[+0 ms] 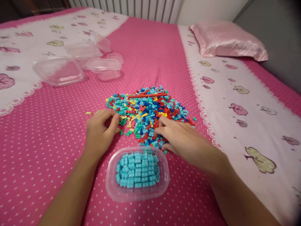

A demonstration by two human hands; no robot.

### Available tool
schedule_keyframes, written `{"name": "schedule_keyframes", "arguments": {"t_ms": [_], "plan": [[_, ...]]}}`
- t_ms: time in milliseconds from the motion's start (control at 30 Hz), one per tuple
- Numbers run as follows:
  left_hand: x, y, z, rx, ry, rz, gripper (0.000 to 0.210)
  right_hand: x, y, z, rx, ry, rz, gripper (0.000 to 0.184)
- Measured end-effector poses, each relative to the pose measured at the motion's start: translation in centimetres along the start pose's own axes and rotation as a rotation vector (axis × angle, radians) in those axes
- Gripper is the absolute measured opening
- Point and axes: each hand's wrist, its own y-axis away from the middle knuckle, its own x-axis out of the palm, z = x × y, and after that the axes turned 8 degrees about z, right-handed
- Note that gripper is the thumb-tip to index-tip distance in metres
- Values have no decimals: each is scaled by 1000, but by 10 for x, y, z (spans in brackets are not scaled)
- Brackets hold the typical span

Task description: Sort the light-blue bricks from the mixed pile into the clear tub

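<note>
A loose heap of small plastic building bricks (150, 108) in light blue, dark blue, red, green and yellow lies on the pink polka-dot bedspread. At its left edge rests my left hand (100, 128), with thumb and index finger brought together; whatever they pinch is too small to make out. My right hand (181, 136) reaches into the heap's right front side. Its fingers bend down onto the bricks, and the thumb stands apart from them. Nearest me, a clear plastic tub (110, 188) holds many light blue bricks (138, 171) in close rows.
Several clear plastic containers (58, 72) stand at the back left. A long red stick (148, 95) lies across the heap. One yellow brick (88, 113) sits apart on the left. A pink pillow (228, 39) is at the back right, and a radiator (131, 8) stands behind the bed.
</note>
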Motion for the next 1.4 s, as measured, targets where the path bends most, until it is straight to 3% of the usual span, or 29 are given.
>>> {"name": "schedule_keyframes", "arguments": {"t_ms": [233, 500, 667, 833, 900, 1000, 1100, 1400], "plan": [[1, 0, -2, 4, 12, -7, 25, 5, -4, -10, -1, -78, -68, 14], [3, 3, -4, 2, 2, -5, 25, 4, 1, -15, -126, -355, -310, 12], [7, 3, -4, 12, 23, -5, 25, -2, 9, 2, -335, -543, -460, 17], [-4, 6, -13, 70, 111, -6, 23, 0, 10, 7, -441, -598, -426, 18], [-18, 10, -26, 127, 178, 51, 21, 1, 7, 5, -431, -643, -465, 17], [-41, 15, -51, 125, 167, 340, 18, 3, 3, 1, -454, -744, -550, 16], [-51, 15, -71, 165, 134, 482, 14, 5, 0, 0, -493, -809, -569, 16], [-38, 10, -80, 93, 229, 523, 9, 3, -3, -3, -517, -872, -535, 15]]}}
